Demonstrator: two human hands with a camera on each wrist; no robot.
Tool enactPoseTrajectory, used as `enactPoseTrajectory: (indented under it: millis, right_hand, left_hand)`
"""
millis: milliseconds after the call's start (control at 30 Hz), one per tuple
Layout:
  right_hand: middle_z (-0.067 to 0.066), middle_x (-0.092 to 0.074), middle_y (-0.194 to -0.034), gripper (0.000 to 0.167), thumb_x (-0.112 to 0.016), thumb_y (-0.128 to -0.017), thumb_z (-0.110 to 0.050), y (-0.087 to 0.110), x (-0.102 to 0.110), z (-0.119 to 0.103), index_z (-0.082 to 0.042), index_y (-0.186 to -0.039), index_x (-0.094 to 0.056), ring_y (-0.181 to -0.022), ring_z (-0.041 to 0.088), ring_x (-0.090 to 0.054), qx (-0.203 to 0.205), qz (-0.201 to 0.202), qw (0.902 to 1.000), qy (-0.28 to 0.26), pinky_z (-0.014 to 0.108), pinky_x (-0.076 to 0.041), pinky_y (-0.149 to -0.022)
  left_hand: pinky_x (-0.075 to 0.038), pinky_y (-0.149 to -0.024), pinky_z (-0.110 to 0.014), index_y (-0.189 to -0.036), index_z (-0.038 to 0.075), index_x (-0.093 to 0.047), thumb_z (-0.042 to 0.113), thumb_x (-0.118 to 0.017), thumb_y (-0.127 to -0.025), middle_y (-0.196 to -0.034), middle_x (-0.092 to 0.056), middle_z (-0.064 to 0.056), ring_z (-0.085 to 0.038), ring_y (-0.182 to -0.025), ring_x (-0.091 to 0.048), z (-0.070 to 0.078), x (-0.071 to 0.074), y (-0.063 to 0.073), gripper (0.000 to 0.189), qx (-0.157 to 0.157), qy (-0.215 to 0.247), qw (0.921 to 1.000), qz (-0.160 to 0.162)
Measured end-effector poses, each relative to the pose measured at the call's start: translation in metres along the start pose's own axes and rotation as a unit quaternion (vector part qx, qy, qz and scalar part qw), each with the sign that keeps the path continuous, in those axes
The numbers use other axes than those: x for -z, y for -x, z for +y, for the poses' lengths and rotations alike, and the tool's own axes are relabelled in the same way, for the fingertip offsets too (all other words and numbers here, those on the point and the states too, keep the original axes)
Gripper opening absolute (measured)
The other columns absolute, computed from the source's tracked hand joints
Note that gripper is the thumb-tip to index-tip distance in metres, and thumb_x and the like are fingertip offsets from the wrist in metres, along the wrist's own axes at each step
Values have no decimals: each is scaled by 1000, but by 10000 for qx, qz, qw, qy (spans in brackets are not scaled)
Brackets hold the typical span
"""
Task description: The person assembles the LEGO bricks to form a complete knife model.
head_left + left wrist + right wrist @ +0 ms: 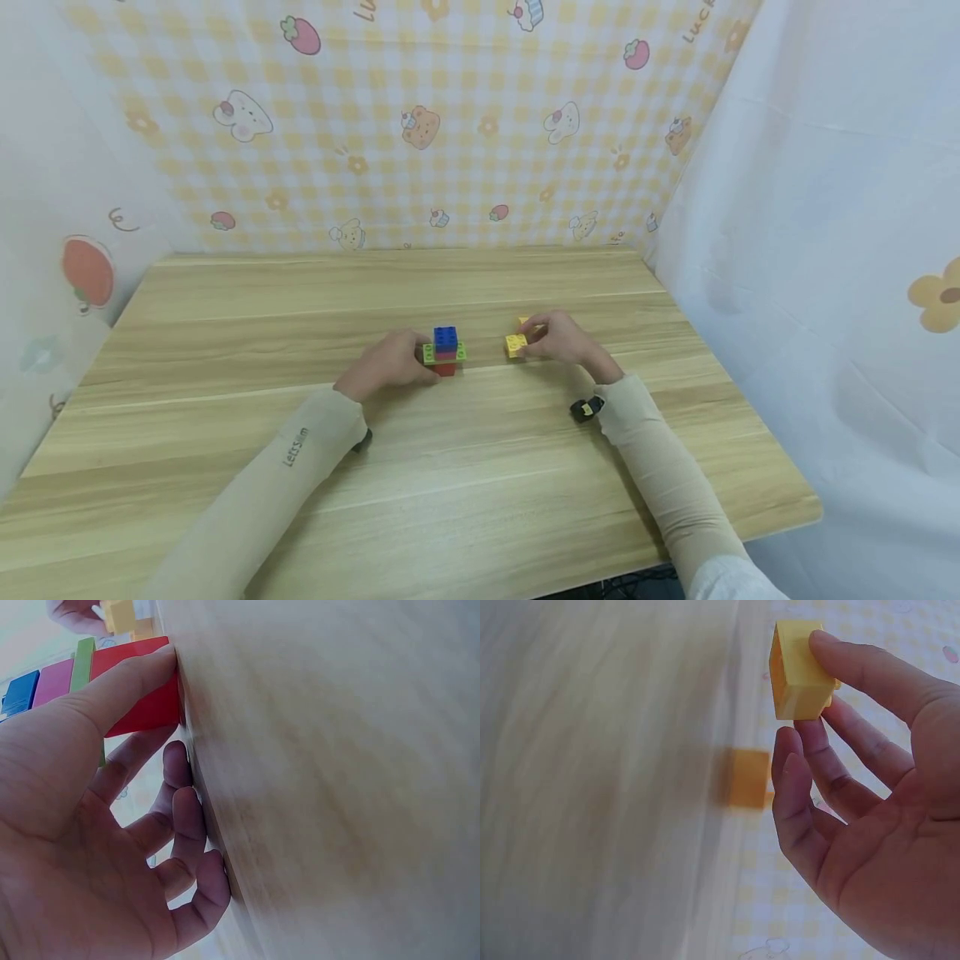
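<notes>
A small stack of toy building bricks stands on the wooden table: a red brick (146, 705) at the bottom, a green plate (429, 354) above it, then a pink brick (52, 681) and a blue brick (446, 337) on top. My left hand (390, 360) holds the red brick between thumb and index finger, the other fingers loosely bent near the tabletop. To the right of the stack, my right hand (562, 337) pinches a yellow brick (802, 671), raised off the table with its studs toward the palm. Behind it, a second yellow brick (750, 778) rests on the table.
The wooden table (450, 500) reaches back to a yellow checked cloth (480, 167) with cartoon prints. White cloth (825, 208) hangs on the right side. A small black wrist device (587, 408) sits at the right sleeve.
</notes>
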State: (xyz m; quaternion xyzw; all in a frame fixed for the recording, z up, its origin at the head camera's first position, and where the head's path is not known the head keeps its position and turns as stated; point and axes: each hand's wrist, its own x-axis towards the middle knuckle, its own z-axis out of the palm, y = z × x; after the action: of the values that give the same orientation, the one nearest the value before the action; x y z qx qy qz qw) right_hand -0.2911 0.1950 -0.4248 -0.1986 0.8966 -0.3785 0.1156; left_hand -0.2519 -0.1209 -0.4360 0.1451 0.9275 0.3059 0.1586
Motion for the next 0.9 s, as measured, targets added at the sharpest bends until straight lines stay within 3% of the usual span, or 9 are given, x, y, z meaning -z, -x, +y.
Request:
enactPoseTrajectory:
  millis: [200, 400, 767, 900]
  right_hand:
    - [12, -67, -110, 34, -83, -79, -15, 0, -5, -16, -6, -110, -72, -91, 23, -65, 95, 145, 9995, -268, 30, -54, -70]
    - [8, -68, -113, 35, -83, -80, -20, -2, -8, -36, -8, -111, -73, -94, 25, -64, 350, 243, 9981, -439, 33, -54, -70]
    - [6, -69, -106, 32, -82, -81, -24, -5, -17, -74, -12, -110, -74, -93, 24, -64, 554, 248, 9937, -943, 34, -53, -68]
    - [5, -69, -111, 32, -81, -82, -22, -9, -23, -84, -11, -111, -74, -94, 23, -65, 722, 218, 9918, -1035, 34, -53, -70]
  left_hand:
    - [-46, -76, -35, -120, 17, -69, 32, -84, -79, -99, -68, 1, -18, -87, -58, 0, 0, 0, 46, -3, -4, 10000, 18]
    - [-48, -83, -39, -121, 14, -69, 31, -84, -79, -102, -69, 2, -17, -91, -60, -1, -1, -1, 48, -32, 21, 10000, 20]
    - [-48, -88, -42, -123, 12, -68, 32, -84, -79, -106, -70, 0, -19, -97, -61, -2, -2, -2, 51, -46, -27, 10000, 64]
    - [-47, -89, -44, -122, 13, -68, 30, -84, -79, -107, -70, 0, -20, -97, -61, -2, -2, -2, 49, -44, 63, 10000, 53]
